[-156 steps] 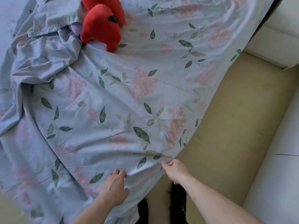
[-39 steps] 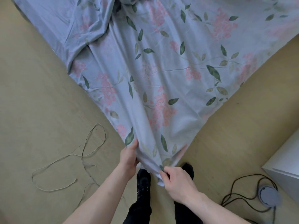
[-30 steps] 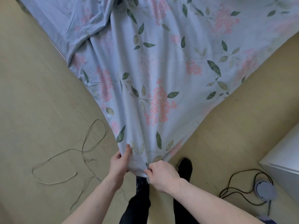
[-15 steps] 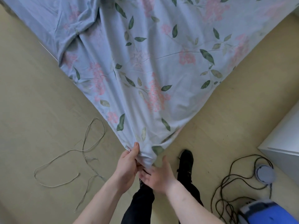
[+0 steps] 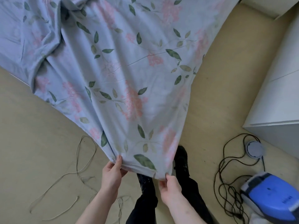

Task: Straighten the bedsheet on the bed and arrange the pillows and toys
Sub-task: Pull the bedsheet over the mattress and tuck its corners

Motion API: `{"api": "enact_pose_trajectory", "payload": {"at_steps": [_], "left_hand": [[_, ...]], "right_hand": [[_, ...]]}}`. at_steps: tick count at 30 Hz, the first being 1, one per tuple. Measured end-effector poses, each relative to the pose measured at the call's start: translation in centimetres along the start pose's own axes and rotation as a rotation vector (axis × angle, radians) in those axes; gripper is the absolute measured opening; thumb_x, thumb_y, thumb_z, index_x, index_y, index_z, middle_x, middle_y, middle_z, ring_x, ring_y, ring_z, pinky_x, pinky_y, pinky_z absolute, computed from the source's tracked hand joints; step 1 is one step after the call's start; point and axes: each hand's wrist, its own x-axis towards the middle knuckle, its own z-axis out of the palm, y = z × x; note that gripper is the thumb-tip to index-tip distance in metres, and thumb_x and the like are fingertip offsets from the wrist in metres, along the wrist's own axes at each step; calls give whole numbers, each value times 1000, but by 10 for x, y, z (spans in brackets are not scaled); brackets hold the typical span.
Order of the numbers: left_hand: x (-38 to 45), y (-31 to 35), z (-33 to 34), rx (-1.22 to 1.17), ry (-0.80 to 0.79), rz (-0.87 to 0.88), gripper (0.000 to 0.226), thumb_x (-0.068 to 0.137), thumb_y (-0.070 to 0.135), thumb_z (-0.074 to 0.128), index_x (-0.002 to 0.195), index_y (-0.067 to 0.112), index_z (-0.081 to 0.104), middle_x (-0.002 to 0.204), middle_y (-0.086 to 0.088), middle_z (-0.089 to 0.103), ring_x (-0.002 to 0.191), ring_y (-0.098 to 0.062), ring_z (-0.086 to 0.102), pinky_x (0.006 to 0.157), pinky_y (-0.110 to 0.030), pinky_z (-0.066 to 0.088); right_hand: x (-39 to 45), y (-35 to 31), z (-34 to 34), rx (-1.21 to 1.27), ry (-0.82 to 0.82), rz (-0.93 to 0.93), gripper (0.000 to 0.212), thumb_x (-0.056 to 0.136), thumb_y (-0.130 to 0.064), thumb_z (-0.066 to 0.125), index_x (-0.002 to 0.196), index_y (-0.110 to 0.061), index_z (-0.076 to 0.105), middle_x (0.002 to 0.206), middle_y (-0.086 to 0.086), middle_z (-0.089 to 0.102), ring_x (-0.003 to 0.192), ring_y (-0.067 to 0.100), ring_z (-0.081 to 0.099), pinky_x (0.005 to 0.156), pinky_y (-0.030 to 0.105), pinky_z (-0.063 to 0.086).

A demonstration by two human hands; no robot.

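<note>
A pale blue bedsheet (image 5: 129, 65) with pink flowers and green leaves covers the bed and hangs down at its corner toward me. Folds bunch up at the upper left. My left hand (image 5: 112, 172) pinches the sheet's lower edge on the left. My right hand (image 5: 169, 185) pinches the same edge further right, so the hem stretches between both hands above my feet. No pillows or toys are in view.
A thin pale cord (image 5: 80, 160) lies looped on the beige floor at the left. A black cable (image 5: 226, 180) coils at the right beside a round grey puck (image 5: 254, 149) and a blue and grey device (image 5: 271, 201). White furniture (image 5: 278, 97) stands at the right.
Earlier I held the sheet along the bed's side near a red plush toy. Since then I have reached the corner, and my hands have spread apart along the hem.
</note>
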Motion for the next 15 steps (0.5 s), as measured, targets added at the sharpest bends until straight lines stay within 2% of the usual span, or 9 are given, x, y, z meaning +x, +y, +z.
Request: {"api": "enact_pose_trajectory", "payload": {"at_steps": [2, 5, 8, 10, 13, 15], "left_hand": [[5, -3, -1, 49, 21, -8, 23, 103, 28, 57, 110, 12, 72, 99, -3, 79, 92, -23, 76, 82, -34, 57], [15, -10, -7, 126, 29, -19, 24, 102, 32, 59, 106, 12, 72, 96, -5, 79, 91, -25, 76, 85, -39, 58], [29, -17, -18, 259, 51, -36, 30, 100, 39, 62, 104, 11, 72, 88, -8, 76, 81, -27, 71, 89, -45, 59], [38, -17, -19, 345, 51, -58, 33, 98, 42, 63, 102, 10, 71, 80, -9, 72, 73, -25, 66, 87, -47, 60], [42, -12, -16, 440, 48, -78, 29, 96, 43, 64, 98, 15, 69, 84, -5, 76, 79, -26, 73, 86, -47, 61], [43, -10, -15, 538, 28, -77, 24, 96, 41, 63, 97, 18, 69, 88, -3, 77, 83, -23, 75, 81, -42, 61]], "right_hand": [[5, 9, -10, 10, -35, 82, 7, 102, -1, 51, 105, 1, 58, 93, 21, 64, 79, 31, 63, 41, 32, 57], [19, 14, -13, -36, -42, 148, 11, 103, 0, 47, 109, 3, 56, 90, 23, 63, 76, 33, 61, 40, 38, 56], [27, 7, -13, -297, 2, 152, 16, 104, -6, 48, 111, 3, 59, 85, 19, 62, 67, 28, 59, 37, 36, 54], [29, -2, -14, -490, 51, 138, 19, 102, -11, 51, 111, 3, 60, 91, 18, 61, 68, 26, 58, 37, 33, 55], [25, -11, -3, -763, 110, -32, 22, 100, -14, 51, 119, -7, 55, 103, 15, 59, 80, 27, 63, 48, 31, 56], [20, -15, 10, -1049, 92, -308, 32, 97, -17, 52, 129, -16, 50, 107, 10, 61, 81, 26, 66, 57, 32, 57]]}}
